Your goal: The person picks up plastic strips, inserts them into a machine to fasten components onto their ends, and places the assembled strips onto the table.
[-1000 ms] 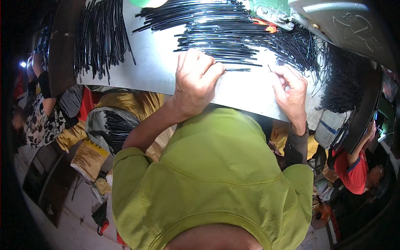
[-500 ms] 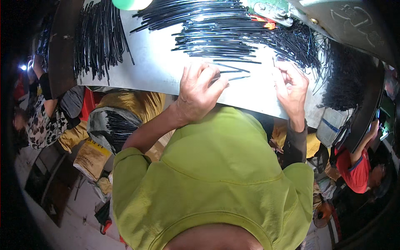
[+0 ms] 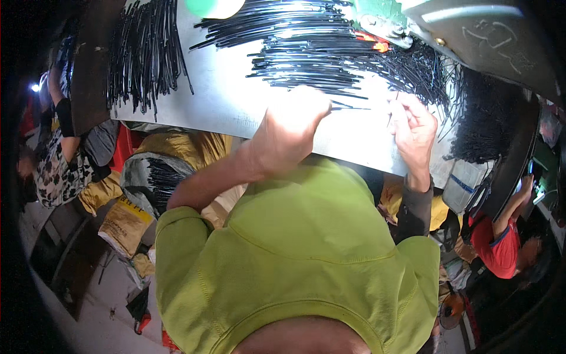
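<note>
Left hand holding black rod, printed bag

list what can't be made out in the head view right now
In the head view:
Left hand: detail blurred, washed out by glare.
Strip: left end hidden by that hand.
Right hand: anything pinched there too small to tell.
Green object: cut off by top edge.

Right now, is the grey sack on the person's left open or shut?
Open: the grey sack gapes, with dark thin strips showing inside.
</note>
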The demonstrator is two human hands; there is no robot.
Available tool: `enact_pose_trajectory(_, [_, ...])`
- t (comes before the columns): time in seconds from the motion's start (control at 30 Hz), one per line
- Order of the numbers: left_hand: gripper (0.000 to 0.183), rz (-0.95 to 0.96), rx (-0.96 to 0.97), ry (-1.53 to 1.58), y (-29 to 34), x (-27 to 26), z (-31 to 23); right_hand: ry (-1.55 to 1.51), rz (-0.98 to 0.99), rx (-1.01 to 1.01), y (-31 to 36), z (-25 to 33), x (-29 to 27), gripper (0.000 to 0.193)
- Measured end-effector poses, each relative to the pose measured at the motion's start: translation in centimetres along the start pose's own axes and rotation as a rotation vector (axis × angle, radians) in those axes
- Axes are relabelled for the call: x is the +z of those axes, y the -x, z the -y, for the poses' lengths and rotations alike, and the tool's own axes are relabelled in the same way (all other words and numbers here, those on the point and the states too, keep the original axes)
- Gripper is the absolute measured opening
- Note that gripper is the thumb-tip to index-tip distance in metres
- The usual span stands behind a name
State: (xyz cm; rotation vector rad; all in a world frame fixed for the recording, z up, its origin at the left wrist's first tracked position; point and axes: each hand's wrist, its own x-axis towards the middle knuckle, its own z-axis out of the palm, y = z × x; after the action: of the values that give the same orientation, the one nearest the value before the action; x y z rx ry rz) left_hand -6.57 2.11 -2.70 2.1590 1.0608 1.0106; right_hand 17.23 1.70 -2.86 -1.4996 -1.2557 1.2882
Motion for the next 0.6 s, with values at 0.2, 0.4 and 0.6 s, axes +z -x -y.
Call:
enact_pose_trajectory(0.2, [0.031,-0.047,0.014,0.182,-6.2,-0.1,3.2,0.039,-0.012,-0.111,-1.6,2.0,3.9,0.013])
enact_pose_trajectory(0.4, [0.035,-0.097,0.013,-0.024,-7.5,1.3,4.1,0.140,-0.107,-0.232,-3.5,2.5,4.4,0.012])
enact_pose_trajectory(0.6, [0.036,-0.121,0.019,-0.029,-8.2,1.9,4.2,0.158,-0.189,-0.225,-5.0,2.9,4.7,0.012])
